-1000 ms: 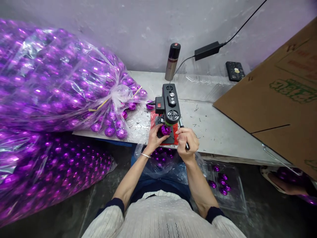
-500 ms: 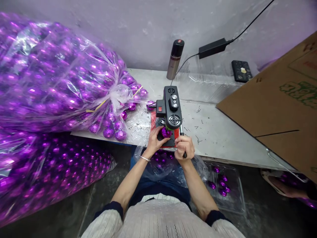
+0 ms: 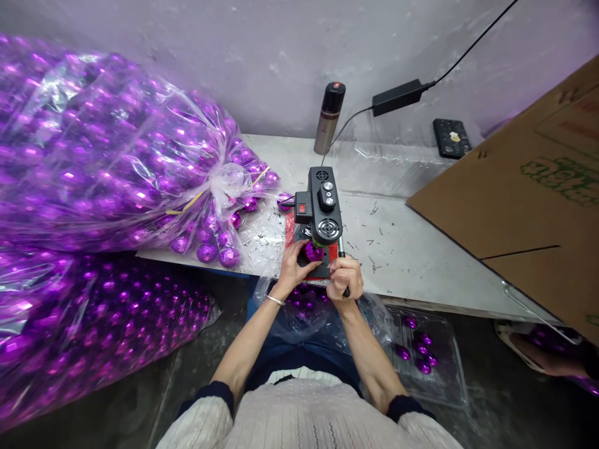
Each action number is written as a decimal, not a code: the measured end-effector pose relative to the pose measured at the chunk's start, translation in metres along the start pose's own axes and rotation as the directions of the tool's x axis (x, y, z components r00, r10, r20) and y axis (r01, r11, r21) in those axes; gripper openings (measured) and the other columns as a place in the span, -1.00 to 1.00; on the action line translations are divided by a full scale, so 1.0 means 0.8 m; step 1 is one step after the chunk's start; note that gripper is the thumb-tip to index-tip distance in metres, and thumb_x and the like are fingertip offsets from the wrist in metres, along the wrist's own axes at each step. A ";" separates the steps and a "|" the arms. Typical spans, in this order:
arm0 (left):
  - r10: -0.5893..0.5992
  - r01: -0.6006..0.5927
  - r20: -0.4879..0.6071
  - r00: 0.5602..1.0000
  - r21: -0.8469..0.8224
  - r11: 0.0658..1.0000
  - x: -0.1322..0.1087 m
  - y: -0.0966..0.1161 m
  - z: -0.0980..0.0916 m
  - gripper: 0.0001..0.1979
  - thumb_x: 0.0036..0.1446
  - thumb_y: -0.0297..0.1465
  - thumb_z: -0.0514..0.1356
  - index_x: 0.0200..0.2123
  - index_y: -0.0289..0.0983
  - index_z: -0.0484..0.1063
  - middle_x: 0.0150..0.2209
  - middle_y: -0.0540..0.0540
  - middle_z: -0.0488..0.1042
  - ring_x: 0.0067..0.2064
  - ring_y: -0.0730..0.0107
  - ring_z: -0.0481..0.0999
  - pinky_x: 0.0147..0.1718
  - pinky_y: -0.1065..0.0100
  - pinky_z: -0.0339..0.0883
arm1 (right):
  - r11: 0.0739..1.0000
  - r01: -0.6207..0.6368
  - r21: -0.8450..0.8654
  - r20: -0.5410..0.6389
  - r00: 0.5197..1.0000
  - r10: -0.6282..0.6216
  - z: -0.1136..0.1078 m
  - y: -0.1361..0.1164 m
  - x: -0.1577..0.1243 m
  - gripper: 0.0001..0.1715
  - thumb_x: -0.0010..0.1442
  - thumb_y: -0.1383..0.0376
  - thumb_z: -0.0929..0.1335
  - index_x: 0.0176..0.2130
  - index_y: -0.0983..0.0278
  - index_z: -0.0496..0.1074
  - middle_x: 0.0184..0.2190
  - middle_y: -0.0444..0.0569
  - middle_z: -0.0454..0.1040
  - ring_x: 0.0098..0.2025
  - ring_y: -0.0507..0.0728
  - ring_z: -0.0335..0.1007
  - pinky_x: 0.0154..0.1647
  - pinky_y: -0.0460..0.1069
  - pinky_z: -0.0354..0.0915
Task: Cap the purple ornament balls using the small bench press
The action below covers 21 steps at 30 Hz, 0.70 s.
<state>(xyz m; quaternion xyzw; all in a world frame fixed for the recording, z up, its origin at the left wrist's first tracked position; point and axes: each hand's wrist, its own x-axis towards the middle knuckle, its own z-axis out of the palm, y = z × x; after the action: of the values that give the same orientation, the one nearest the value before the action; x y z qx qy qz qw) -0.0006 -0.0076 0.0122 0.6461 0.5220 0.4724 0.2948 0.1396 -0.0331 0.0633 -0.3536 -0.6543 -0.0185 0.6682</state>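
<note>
A shiny purple ball (image 3: 314, 251) sits under the front end of a small black bench press (image 3: 326, 202) with round vents and a red switch. My left hand (image 3: 294, 265) pinches that ball between thumb and fingers from the left. My right hand (image 3: 345, 279) is wrapped round the lever (image 3: 341, 247) on the right side of the press, whose black grip end pokes out below the fist. Beneath the ball lies the dark base plate (image 3: 321, 269) of the press, edged in red. Several more purple balls (image 3: 304, 302) rest in clear plastic on my lap.
Large clear bags of purple balls (image 3: 116, 149) fill the left side. Behind the press stand a spray can (image 3: 329, 118) and a cabled power adapter (image 3: 397, 98). A phone (image 3: 452, 138), a cardboard box (image 3: 510, 206) and a clear tray (image 3: 444, 386) with several balls are on the right.
The view has shifted slightly. My left hand stays on the ball and my right hand on the lever, with hardly any movement of either.
</note>
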 end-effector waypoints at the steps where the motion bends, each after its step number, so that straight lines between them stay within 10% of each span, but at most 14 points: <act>1: 0.003 -0.003 0.000 1.000 -0.004 1.000 0.000 0.000 0.000 -0.37 0.04 -0.08 0.44 0.11 -0.23 0.46 0.08 -0.26 0.55 0.15 -0.01 0.54 0.20 -0.06 0.36 | 1.000 0.009 -0.010 0.015 1.000 -0.009 0.000 0.001 -0.002 -0.73 0.40 0.28 0.17 -0.35 0.17 0.28 -0.41 -0.12 0.41 -0.44 0.06 0.37 -0.38 0.04 0.36; 11: 0.034 -0.035 0.032 0.999 0.002 0.999 -0.002 0.005 -0.004 -0.40 0.12 -0.13 0.40 0.16 -0.23 0.38 0.12 -0.27 0.52 0.18 0.00 0.52 0.20 -0.08 0.38 | 0.981 -0.183 -0.056 -0.013 0.983 0.183 -0.008 -0.039 0.055 -0.70 0.35 0.35 0.24 -0.43 0.21 0.36 -0.46 -0.09 0.45 -0.40 0.08 0.43 -0.35 0.03 0.32; 17: 0.298 -0.315 0.113 0.948 0.176 0.933 -0.077 -0.004 -0.011 -0.39 0.25 -0.15 0.28 0.29 -0.19 0.23 0.17 -0.31 0.47 0.26 0.01 0.48 0.27 -0.16 0.32 | 0.989 -0.143 -0.048 0.056 0.988 0.145 -0.017 -0.048 0.076 -0.70 0.34 0.40 0.25 -0.43 0.20 0.37 -0.47 -0.10 0.47 -0.39 0.09 0.45 -0.35 0.03 0.32; 21: 0.359 -0.426 0.269 0.894 0.257 0.868 -0.106 -0.011 -0.027 0.10 -0.04 0.21 0.34 0.41 -0.23 0.08 0.30 -0.44 0.33 0.34 -0.17 0.36 0.31 -0.23 0.24 | 0.998 -0.061 -0.028 0.059 0.996 0.063 -0.018 -0.037 0.059 -0.70 0.31 0.46 0.25 -0.44 0.19 0.33 -0.53 -0.15 0.41 -0.38 0.10 0.49 -0.36 0.02 0.31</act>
<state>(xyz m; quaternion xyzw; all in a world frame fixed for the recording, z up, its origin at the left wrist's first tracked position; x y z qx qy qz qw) -0.0251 -0.0882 -0.0131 0.8236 0.4118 0.3635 0.1414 0.1440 -0.0417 0.1205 -0.3829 -0.6625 0.0041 0.6438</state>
